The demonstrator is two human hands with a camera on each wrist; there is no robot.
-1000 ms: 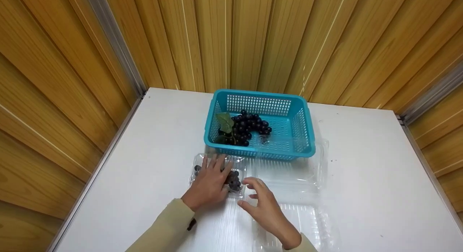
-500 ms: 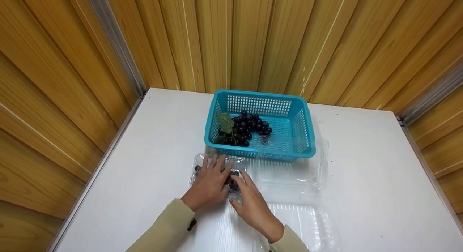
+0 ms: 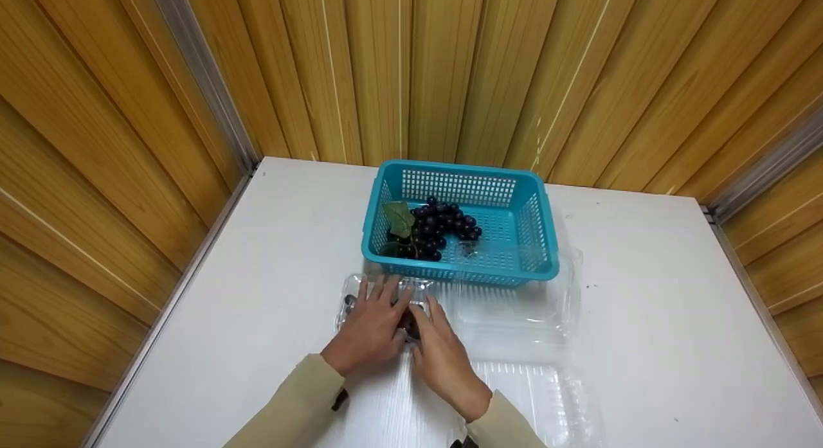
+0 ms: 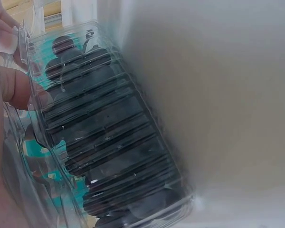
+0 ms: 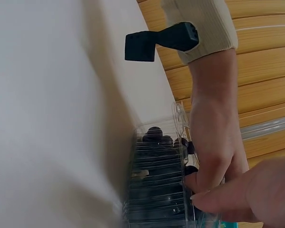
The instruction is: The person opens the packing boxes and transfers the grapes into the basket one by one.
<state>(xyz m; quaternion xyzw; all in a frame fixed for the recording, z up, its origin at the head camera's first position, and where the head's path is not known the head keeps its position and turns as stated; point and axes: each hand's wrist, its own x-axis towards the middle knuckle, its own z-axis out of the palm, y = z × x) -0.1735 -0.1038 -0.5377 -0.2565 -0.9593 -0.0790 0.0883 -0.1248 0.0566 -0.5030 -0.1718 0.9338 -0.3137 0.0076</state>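
Observation:
In the head view a clear plastic box (image 3: 351,287) with dark grapes (image 3: 411,326) in it sits on the white table. My left hand (image 3: 373,326) lies over it with fingers extended and spread, resting on the grapes. At the box's right end is my right hand (image 3: 443,358), its fingertips reaching in over the grapes beside the left thumb. The left wrist view shows the box's ribbed side (image 4: 104,123), grapes dark behind it, and fingertips at its rim. In the right wrist view the two hands come together at the rim; their fingertips inside are partly hidden.
Behind the box stands a turquoise basket (image 3: 546,236) holding a bunch of black grapes (image 3: 437,226) with a green leaf (image 3: 400,218). A clear plastic lid-like piece (image 3: 566,300) overlaps the basket's front right. Another clear ribbed container (image 3: 527,396) lies at front right. Wood-patterned walls enclose the table.
My right hand has moved left and in over the grapes at the box's right end, its fingers drawing close to the left thumb. The left hand has stayed in place.

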